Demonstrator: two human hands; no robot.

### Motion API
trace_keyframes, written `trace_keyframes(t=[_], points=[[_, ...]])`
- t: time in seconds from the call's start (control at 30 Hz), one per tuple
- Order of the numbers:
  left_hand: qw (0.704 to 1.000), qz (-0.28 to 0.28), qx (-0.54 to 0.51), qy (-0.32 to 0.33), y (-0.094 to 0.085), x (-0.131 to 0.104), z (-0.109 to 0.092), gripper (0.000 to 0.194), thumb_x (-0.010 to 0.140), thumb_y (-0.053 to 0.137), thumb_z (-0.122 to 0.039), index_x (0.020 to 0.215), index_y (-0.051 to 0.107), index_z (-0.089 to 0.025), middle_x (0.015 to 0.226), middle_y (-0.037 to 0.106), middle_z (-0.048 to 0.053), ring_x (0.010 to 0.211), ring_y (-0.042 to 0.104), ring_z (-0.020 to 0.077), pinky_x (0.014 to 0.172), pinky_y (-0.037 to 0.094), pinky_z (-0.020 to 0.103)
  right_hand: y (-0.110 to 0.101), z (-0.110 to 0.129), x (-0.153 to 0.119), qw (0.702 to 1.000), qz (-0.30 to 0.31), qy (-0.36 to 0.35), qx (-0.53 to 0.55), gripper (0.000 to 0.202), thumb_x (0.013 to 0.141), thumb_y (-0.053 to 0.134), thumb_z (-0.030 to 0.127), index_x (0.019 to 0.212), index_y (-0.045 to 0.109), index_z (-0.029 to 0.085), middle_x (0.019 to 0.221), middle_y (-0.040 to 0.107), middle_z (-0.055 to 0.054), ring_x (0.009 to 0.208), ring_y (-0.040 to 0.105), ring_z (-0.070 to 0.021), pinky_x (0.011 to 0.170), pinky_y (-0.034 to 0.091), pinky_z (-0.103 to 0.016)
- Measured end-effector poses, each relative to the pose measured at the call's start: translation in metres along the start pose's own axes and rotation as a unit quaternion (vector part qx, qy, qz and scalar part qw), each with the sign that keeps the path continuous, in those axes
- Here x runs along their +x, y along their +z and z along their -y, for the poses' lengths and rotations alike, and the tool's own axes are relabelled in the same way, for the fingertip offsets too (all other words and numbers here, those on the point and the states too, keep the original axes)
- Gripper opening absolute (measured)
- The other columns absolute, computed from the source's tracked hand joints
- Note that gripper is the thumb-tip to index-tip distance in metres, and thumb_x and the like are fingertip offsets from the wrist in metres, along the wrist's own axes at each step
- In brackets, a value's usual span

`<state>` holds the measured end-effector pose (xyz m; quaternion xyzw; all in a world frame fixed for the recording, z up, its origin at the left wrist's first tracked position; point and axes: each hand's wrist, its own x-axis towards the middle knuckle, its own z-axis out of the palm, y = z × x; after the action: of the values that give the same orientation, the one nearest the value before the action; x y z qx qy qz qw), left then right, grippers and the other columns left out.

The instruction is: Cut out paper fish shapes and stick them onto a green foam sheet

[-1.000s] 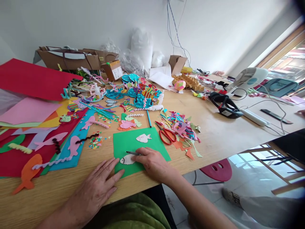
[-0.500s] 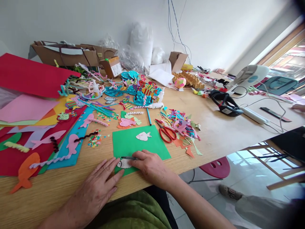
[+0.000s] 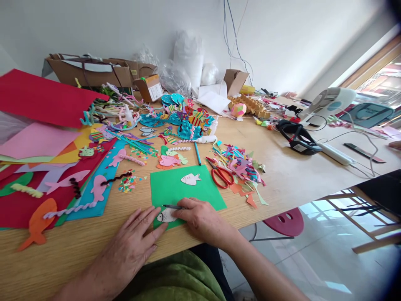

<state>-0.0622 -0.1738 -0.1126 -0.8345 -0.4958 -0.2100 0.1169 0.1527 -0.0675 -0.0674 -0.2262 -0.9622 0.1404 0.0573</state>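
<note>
A green sheet [image 3: 206, 196] lies at the table's front edge. Near its top is a white paper fish [image 3: 190, 179]; a second white fish [image 3: 166, 215], with dark scale marks, rests at its lower left. My right hand [image 3: 200, 217] covers that fish's tail end, fingers closed round a dark pen [image 3: 171, 206] that lies almost flat, its tip pointing left. Spread flat, my left hand [image 3: 134, 236] holds nothing and touches the sheet's lower left corner with its fingertips. Red-handled scissors [image 3: 222, 177] lie at the sheet's right edge.
Paper scraps [image 3: 239, 165] are heaped beyond the scissors. A blue pen [image 3: 197, 153] lies behind the sheet. Coloured paper and orange fish [image 3: 40, 221] cover the left side. A black headset [image 3: 297, 138] and a white fan [image 3: 328, 100] stand at right.
The view has shifted slightly, and the foot and trouser leg at lower right have mostly gone from view. Both my hands keep nearly the same places on the sheet.
</note>
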Motion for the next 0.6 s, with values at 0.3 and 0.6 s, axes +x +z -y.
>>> trace_keyframes(t=[0.3,0.6], points=[[0.998,0.056,0.017,0.016,-0.002,-0.002,0.001,0.049,0.088,0.042,-0.010,0.134,0.049,-0.024,0.136,0.056,0.002,0.125,0.047,0.0215,0.105,0.038,0.039,0.001,0.005,0.001,1.000,-0.012,0.013,0.011,0.029,0.089,0.048,0.009,0.106,0.066,0.023,0.093,0.063,-0.004,0.080,0.061,-0.0169,0.067,0.044,-0.023],[0.997,0.075,-0.009,0.012,-0.004,-0.001,0.004,0.047,0.092,0.044,-0.015,0.137,0.044,-0.026,0.139,0.053,0.002,0.128,0.045,0.0211,0.105,0.038,0.040,-0.019,0.014,-0.010,0.948,-0.197,0.051,0.245,0.030,0.092,0.046,0.017,0.118,0.060,0.021,0.107,0.062,-0.008,0.096,0.060,-0.0182,0.082,0.049,-0.028]])
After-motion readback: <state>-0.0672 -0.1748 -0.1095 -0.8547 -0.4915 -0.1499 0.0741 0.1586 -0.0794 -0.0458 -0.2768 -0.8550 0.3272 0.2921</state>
